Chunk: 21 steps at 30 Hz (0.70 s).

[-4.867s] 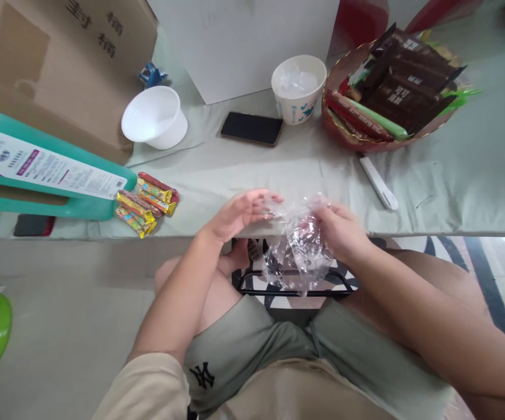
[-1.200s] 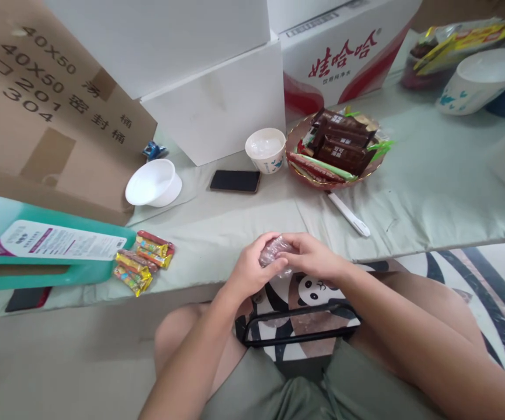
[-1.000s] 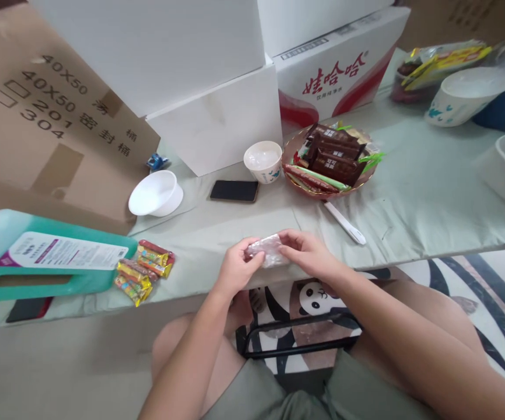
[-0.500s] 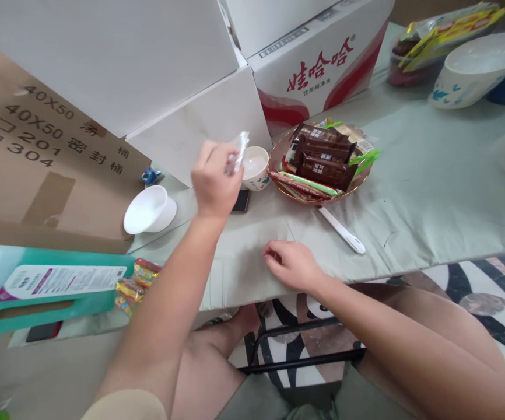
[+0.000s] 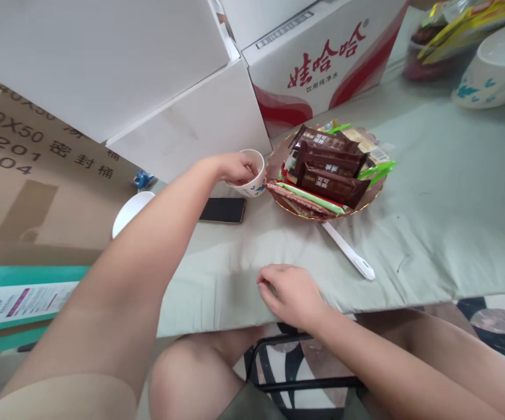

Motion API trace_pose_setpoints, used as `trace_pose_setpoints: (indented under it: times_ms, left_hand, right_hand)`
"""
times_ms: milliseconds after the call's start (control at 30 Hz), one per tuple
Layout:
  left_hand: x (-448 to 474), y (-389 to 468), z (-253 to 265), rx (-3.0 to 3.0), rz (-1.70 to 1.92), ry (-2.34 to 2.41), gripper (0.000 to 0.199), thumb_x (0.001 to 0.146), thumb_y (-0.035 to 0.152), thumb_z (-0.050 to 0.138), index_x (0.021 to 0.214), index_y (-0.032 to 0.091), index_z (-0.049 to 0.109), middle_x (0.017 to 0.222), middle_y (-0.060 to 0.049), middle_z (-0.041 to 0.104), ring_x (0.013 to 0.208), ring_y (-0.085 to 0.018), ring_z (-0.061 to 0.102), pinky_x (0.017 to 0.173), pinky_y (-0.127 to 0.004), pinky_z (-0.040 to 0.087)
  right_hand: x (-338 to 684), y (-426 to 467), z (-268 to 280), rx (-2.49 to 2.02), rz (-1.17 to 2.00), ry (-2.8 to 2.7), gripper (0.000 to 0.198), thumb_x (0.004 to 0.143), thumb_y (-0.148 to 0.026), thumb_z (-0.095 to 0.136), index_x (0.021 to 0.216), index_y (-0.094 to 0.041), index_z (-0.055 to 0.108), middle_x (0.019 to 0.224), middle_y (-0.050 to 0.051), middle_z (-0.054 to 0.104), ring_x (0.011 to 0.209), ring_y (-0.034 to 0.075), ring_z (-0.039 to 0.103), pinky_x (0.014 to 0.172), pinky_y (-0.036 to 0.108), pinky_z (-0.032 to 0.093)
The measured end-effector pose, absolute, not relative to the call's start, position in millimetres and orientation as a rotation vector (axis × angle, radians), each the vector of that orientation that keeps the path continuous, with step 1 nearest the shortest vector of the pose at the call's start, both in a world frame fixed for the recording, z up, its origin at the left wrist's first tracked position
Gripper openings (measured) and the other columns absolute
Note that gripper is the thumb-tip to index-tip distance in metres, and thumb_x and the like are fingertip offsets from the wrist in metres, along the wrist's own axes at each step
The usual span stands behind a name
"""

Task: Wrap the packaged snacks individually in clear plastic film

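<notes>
My left hand (image 5: 237, 167) reaches down into a white paper cup (image 5: 254, 188) with a blue leaf print. Its fingers are curled together and their tips are inside the cup, so what they hold is hidden. Loosely curled, my right hand (image 5: 291, 296) rests at the table's front edge with nothing visible in it. A black phone (image 5: 226, 210) lies flat just in front of the cup. To the cup's right stands a gold-rimmed bowl (image 5: 365, 198) full of wrapped snacks, with several brown packets (image 5: 329, 184) on top. A white handled tool (image 5: 347, 251) sticks out from under the bowl.
White cartons (image 5: 191, 125) and a red-and-white carton (image 5: 322, 70) stand behind. A white bowl (image 5: 130, 211) and a teal jug (image 5: 25, 303) are at left. Another printed cup (image 5: 493, 73) and a tub with yellow packets (image 5: 436, 52) sit at far right.
My left hand, earlier raised with a crumpled clear wrapper in it, has gone down into the paper cup. My right hand stays at the table edge. The view has shifted slightly.
</notes>
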<state>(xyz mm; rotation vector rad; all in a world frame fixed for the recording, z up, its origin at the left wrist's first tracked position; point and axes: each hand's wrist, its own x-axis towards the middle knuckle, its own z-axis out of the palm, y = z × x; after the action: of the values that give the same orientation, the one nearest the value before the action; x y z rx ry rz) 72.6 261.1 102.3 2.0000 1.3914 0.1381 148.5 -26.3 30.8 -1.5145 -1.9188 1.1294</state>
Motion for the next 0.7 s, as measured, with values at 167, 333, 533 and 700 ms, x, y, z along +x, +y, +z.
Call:
trace_pose_setpoints:
  times_ms: [167,333,533,700]
  left_hand:
    - [98,284,78,2.274,-0.42,1.448,0.026,0.043,-0.005,0.072,0.05,0.018,0.062,0.053,-0.002,0.053,0.086,-0.031,0.065,0.083,-0.038,0.048]
    - [109,280,75,2.217,-0.435,1.549,0.02,0.049,0.005,0.076,0.049,0.019,0.061,0.056,-0.006,0.057,0.087,-0.03,0.067,0.079,-0.034,0.051]
    - [82,251,114,1.959,-0.209,1.389,0.008,0.061,0.015,0.068,0.067,0.018,0.073,0.071,-0.008,0.069,0.072,-0.023,0.065,0.066,-0.029,0.049]
    - [54,222,128,2.355,0.734,1.47,0.013,0.077,0.017,0.06,0.085,0.021,0.07,0.096,-0.008,0.069,0.1,-0.022,0.062,0.088,-0.03,0.049]
  right_hand:
    - [149,-24,34,-1.512,1.163,-1.936,0.018,0.094,-0.022,0.049,0.095,-0.023,0.067,0.098,0.003,0.075,0.091,0.02,0.068,0.072,0.031,0.038]
    - [148,-21,38,-1.531,1.108,-2.068,0.021,0.096,-0.024,0.046,0.097,-0.021,0.067,0.1,0.006,0.075,0.09,0.022,0.069,0.067,0.032,0.036]
    - [156,-26,45,-1.452,1.137,-2.066,0.022,0.097,-0.024,0.045,0.096,-0.02,0.067,0.101,0.006,0.074,0.089,0.021,0.069,0.069,0.031,0.037]
    - [166,-32,51,-1.425,1.137,-1.908,0.02,0.096,-0.022,0.047,0.096,-0.021,0.067,0.101,0.005,0.074,0.09,0.019,0.067,0.07,0.03,0.036]
